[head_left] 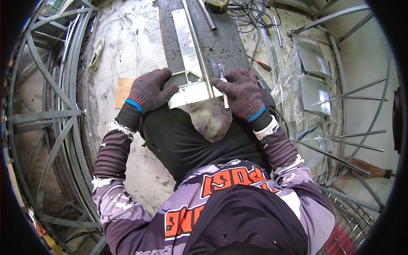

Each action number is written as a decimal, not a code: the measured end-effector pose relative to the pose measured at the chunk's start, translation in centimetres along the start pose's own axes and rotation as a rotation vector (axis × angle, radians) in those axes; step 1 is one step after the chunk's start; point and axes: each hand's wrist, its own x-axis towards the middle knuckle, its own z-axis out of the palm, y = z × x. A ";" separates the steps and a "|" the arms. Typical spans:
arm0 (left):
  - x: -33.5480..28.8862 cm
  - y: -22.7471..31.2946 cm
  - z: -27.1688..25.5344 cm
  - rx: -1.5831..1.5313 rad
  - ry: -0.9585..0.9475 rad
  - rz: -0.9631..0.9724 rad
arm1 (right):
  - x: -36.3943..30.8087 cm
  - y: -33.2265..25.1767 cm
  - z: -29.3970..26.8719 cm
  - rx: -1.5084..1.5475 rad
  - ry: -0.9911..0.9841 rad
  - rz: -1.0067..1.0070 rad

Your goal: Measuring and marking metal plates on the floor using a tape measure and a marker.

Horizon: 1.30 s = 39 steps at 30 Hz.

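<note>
My left hand [152, 90], in a dark knit glove with a blue cuff, has its thumb and forefinger about the left end of a flat metal square [189, 94] with a triangular cut-out frame. Across that square lies the near end of a long thin steel tube [196, 42], which runs away from me over a dark wooden plank [229, 46]. My right hand [245, 91], gloved alike, has its fingers closed round a slim silver pen-like marker [225, 100], held upright in the picture beside the tube's end. Its far fingers are partly hidden.
A shorter tube [207, 15] and a tape measure [216, 5] lie at the plank's far end. Black cables [255, 17] and a red-handled screwdriver [264, 66] are to the right. Curved metal frames [46, 114] stand at left. A cardboard piece [123, 91] lies on the floor.
</note>
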 end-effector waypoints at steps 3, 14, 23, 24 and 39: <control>0.0 -0.2 0.2 -0.004 0.007 0.016 | 0.0 0.0 0.0 -0.002 -0.013 0.013; 0.1 0.3 -0.1 0.000 -0.024 -0.023 | -0.1 0.1 0.2 0.009 -0.006 0.009; 0.2 -0.1 0.3 -0.014 -0.029 -0.035 | 0.1 -0.1 -0.2 -0.020 -0.056 0.028; 0.2 0.0 0.3 -0.018 -0.008 -0.017 | 0.1 -0.1 -0.2 -0.020 -0.056 0.027; 0.2 0.3 0.0 -0.027 -0.016 -0.022 | 0.2 0.2 0.2 0.012 0.001 -0.003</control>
